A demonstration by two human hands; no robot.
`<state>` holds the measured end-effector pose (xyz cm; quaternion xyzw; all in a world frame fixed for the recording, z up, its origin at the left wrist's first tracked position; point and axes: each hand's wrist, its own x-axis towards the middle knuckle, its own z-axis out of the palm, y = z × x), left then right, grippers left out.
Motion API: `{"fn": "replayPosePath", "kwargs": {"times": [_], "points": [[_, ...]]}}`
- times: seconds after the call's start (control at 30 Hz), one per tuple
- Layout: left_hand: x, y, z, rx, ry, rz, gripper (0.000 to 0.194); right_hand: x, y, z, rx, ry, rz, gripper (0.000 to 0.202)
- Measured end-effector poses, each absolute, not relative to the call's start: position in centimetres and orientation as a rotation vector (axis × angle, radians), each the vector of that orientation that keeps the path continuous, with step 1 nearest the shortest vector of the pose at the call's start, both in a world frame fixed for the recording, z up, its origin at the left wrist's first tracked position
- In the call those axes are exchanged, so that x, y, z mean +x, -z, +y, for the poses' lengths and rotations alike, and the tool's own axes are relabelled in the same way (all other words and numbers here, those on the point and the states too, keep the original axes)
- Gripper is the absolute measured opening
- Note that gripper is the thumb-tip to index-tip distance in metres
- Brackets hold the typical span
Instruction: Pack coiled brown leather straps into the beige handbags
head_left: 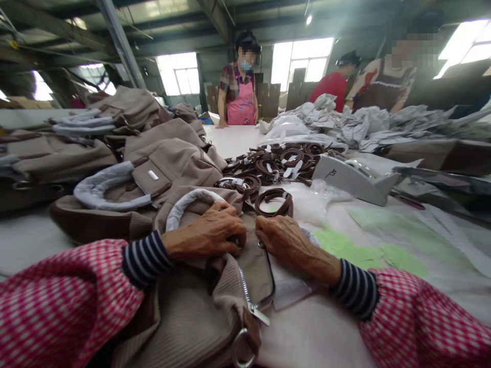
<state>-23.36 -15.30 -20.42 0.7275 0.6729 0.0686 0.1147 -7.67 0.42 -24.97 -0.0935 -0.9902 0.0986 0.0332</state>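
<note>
Bag (180, 312): on the worktop (318, 332), close in front of the person, its mouth (255, 268) open.
Left hand (215, 230): bent over the bag beside the mouth, fingers curled; whether this grip closes on cloth cannot be told.
Right hand (286, 240): grip together, apparently clamped on the bag's edge at the far corner, next to a small ring (261, 244).
Hold: a firm but light pinch probably serves best; hard tugging could pull the corner out of shape.
Zip (243, 283): undone, its two sides spread; the teeth are better kept clear of loose cloth, which might snag.
Pull (260, 314): at the near corner, pointing outward; no lettering can be made out.
Handle (179, 210): in pale wrapping beyond the left hand; best left outside the mouth so that it blocks nothing.
Plate (153, 175): metallic, on a second bag (187, 161); no letters legible.
Dispenser (349, 178): dark mark on its side, perhaps a logo; too unclear to read.
Green slips (341, 245): any print is lost in blur.
</note>
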Motion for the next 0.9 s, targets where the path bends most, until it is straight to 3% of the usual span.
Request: {"fn": "replayPosePath", "kwargs": {"times": [0.23,0.57,0.9], "points": [[-23.3,20.5,-15.5,2.192,-0.203,1.945,0.016,-7.5,25.3,0.6,-0.261,-0.366,-2.982,0.012],[-23.4,21.7,-15.8,2.421,0.103,2.087,0.023,-6.3,22.9,0.8,-0.034,-0.482,-2.889,0.019],[-22.7,21.1,-17.0,1.942,-0.271,2.353,0.017,-8.2,23.5,-0.5,0.044,-0.92,-2.944,0.025]]}}
